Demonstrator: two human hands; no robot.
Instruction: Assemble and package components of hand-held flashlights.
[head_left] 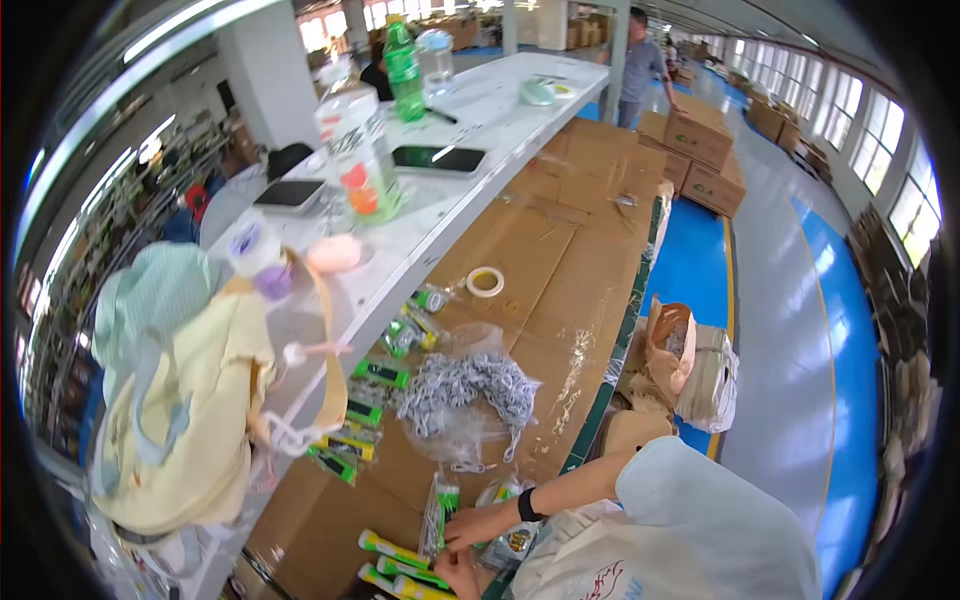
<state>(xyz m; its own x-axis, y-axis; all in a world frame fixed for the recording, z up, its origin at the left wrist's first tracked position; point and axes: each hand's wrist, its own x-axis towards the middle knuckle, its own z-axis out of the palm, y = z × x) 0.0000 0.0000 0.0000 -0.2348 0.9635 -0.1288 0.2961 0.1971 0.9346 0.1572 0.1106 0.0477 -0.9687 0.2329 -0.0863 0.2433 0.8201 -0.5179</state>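
Note:
My right hand (485, 525), with a black band at its wrist, reaches in from the right. Its fingers close on the lower end of a clear plastic packet (447, 500) with a green label. Just below, my left hand (460, 577) has its fingers bent and pressed together close to the right fingertips. What it grips is too small to make out. Beside the hands lie several yellow and green tube-shaped items (395, 548). More clear packets (512, 543) are partly hidden under my right forearm. Beyond the hands, a bundle of grey cord (470, 388) rests on clear plastic.
Cardboard (555, 240) covers the worktop, with a tape roll (485, 282) and packaged green items (382, 373) on it. The raised white shelf (500, 100) carries bottles, phones and draped cloths (200, 390). Stacked cartons (700, 135) and a person (640, 65) stand at the far end.

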